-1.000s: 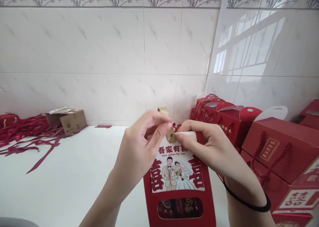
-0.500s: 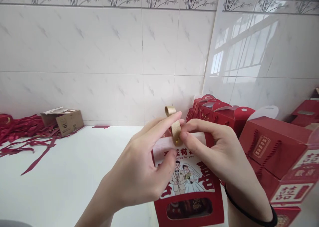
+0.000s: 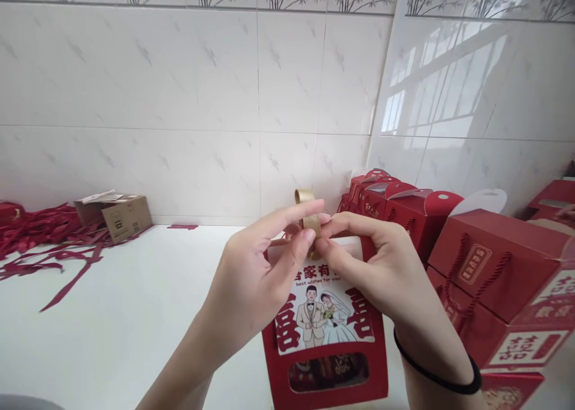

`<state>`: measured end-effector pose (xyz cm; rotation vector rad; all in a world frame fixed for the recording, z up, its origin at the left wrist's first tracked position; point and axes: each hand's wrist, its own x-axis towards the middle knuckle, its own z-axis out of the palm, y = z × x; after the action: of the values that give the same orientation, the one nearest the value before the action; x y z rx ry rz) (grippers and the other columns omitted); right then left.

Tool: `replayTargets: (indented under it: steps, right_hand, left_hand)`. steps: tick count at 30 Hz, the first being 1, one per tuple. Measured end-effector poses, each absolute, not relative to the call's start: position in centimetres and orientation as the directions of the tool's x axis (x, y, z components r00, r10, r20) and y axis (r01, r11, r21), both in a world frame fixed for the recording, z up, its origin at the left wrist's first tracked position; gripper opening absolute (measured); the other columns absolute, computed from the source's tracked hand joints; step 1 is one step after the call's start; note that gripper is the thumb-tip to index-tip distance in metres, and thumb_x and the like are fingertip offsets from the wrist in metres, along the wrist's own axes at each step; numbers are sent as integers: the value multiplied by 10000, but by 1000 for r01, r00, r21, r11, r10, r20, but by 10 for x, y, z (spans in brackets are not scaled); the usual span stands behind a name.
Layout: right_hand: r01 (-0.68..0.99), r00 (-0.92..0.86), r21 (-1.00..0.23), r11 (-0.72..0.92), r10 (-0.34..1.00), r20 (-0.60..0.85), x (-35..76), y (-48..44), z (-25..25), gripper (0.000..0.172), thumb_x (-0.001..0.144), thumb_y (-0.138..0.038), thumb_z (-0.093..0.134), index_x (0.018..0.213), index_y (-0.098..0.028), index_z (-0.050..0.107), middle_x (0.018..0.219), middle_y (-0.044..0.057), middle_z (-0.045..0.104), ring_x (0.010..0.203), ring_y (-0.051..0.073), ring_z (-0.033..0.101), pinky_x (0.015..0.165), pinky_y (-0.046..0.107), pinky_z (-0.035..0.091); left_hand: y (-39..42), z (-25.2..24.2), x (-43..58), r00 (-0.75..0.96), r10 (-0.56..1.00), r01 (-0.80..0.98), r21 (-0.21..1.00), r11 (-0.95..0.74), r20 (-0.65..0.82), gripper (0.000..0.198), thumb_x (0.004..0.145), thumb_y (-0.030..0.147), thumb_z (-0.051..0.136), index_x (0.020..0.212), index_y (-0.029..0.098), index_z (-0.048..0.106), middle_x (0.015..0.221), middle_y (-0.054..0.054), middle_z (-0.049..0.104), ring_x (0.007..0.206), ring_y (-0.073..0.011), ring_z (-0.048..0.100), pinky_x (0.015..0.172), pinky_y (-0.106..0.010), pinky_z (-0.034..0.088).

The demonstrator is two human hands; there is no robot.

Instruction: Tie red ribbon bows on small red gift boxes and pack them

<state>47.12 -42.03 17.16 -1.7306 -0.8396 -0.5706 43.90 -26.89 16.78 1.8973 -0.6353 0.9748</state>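
A red gift box with a cartoon bride and groom on its white label stands upright before me, a cut-out window low on its front. At its top edge rises a looped gold ribbon. My left hand pinches the ribbon from the left, thumb and fingers closed on it. From the right, the thumb and fingertips of my right hand press together at the ribbon's base. The box's top and the exact contact there are partly hidden by my fingers. A black band circles my right wrist.
Stacked red boxes with rope handles fill the right side. At the far left, a small cardboard box stands among dark red ribbon strips on the white table. A tiled wall closes off the back.
My left thumb has risen from beside the label to press on the gold ribbon. The gift box has shifted slightly left in view, uncovering more of its label.
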Motion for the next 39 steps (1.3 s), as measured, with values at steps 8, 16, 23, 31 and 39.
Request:
replayTargets:
  steps: [8, 16, 23, 31, 39]
  right_hand:
    - [790, 613, -590, -167, 219, 759, 470, -414, 169, 65, 717, -170, 598, 694, -188, 656, 717, -22, 648, 647, 125, 590, 558, 183, 465]
    - [796, 596, -594, -121, 329, 732, 471, -414, 172, 98, 779, -193, 594, 784, -193, 692, 749, -10, 663, 708, 145, 616, 614, 205, 493]
    - [757, 617, -652, -32, 361, 699, 471, -418, 171, 155, 802, -167, 567, 841, -201, 714, 765, -7, 675, 674, 127, 615, 586, 188, 480]
    - [657, 709, -752, -50, 382, 594, 472, -418, 172, 220, 745, -115, 540, 870, -173, 711, 698, -11, 650, 502, 83, 533, 414, 151, 383]
    - [727, 655, -683, -66, 366, 661, 474, -419, 172, 181, 737, -135, 544, 805, -182, 706, 742, -6, 661, 620, 120, 584, 510, 177, 445]
  left_hand:
    - [-269, 167, 439, 526, -40, -774, 460, -435, 849, 270, 853, 209, 548, 1107, 245, 633, 963, -19, 716, 795, -144, 685, 629, -202, 587]
    - [-266, 171, 437, 502, -107, -758, 377, -532, 858, 253, 869, 219, 507, 1070, 271, 652, 989, -2, 703, 871, -166, 658, 702, -263, 579]
    - [-262, 170, 434, 531, -154, -785, 416, -459, 833, 387, 844, 172, 504, 1215, 258, 575, 877, -16, 703, 817, -167, 637, 658, -269, 576]
    - [-259, 171, 431, 561, -207, -772, 417, -480, 801, 512, 778, 91, 505, 1265, 244, 534, 875, -25, 675, 758, -145, 607, 618, -231, 570]
    - [-255, 171, 434, 563, -268, -786, 407, -465, 782, 560, 762, 99, 531, 1302, 242, 496, 994, -38, 665, 868, -168, 606, 746, -275, 580]
